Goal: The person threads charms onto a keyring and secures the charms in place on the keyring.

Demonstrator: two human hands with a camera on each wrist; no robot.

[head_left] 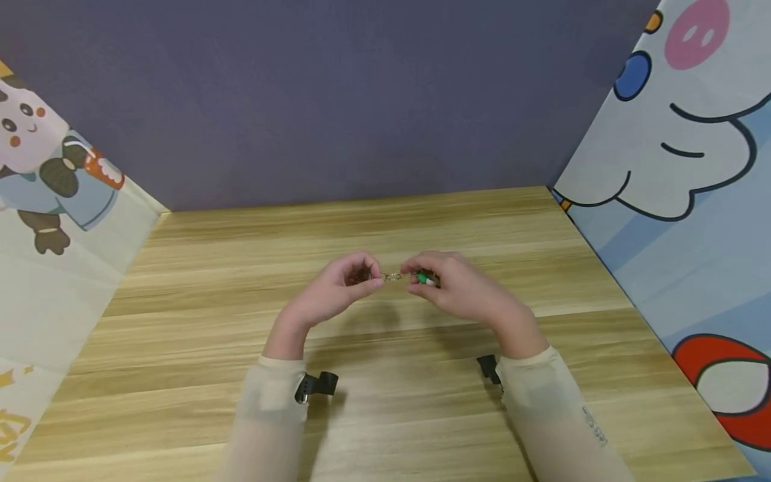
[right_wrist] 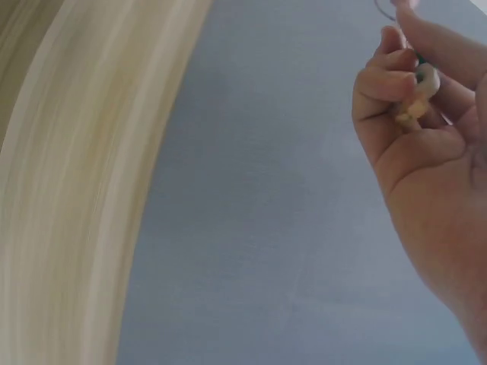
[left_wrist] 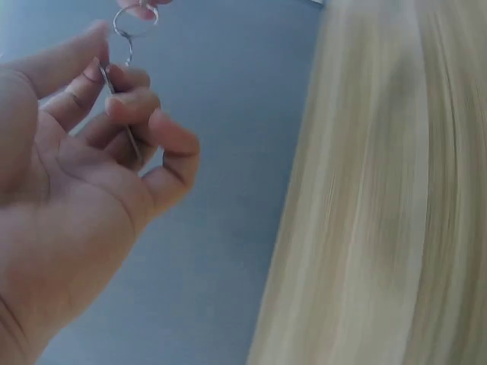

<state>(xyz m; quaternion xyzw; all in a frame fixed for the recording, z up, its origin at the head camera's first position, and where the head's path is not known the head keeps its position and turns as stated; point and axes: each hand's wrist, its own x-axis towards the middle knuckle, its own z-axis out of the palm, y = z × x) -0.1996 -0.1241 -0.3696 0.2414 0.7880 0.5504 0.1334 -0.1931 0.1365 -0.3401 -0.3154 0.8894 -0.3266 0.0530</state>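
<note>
Above the tabletop, my left hand (head_left: pixel 328 291) and right hand (head_left: pixel 464 288) face each other a short distance apart. Between them runs a metal ring and chain (head_left: pixel 393 276). In the left wrist view, the thumb and fingers pinch a thin metal piece (left_wrist: pixel 131 141), seen edge-on, so its kind is unclear. A silver key ring (left_wrist: pixel 137 32) joins it by short links. My right hand grips a small keychain charm (head_left: pixel 423 278), green and white in the head view. The right wrist view shows white and yellow parts of the charm (right_wrist: pixel 415 106); fingers cover the rest.
A wood-grain table (head_left: pixel 385 415) lies beneath both hands. Behind it stands a plain grey-blue wall panel (head_left: pixel 361 100). Printed cartoon panels flank the table on the left (head_left: pixel 60 281) and right (head_left: pixel 650 268). Black straps (head_left: pixel 316 385) sit near the sleeve cuffs.
</note>
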